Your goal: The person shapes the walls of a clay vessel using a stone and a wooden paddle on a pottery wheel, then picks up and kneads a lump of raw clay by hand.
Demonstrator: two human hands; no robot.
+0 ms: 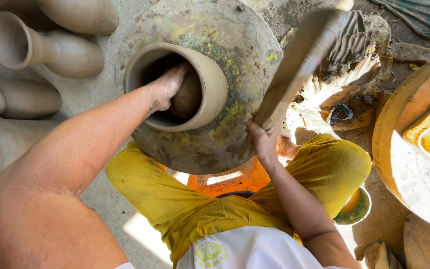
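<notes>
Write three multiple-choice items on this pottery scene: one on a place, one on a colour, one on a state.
1. Where is the left hand?
A. Inside the mouth of the big pot
B. On the yellow trousers
C. On the small vases

2. What colour are the trousers?
A. Blue
B. Yellow
C. Black

3. How is the paddle held?
A. Lying loose on the floor
B. Stuck inside the pot
C. Gripped at its lower end by the right hand, blade raised beside the pot

Answers:
1 A, the wrist passes over the rim and the fingers are inside.
2 B, both bent legs under the pot are yellow.
3 C, the fingers close round the handle, and the blurred blade slants up and away.
</notes>
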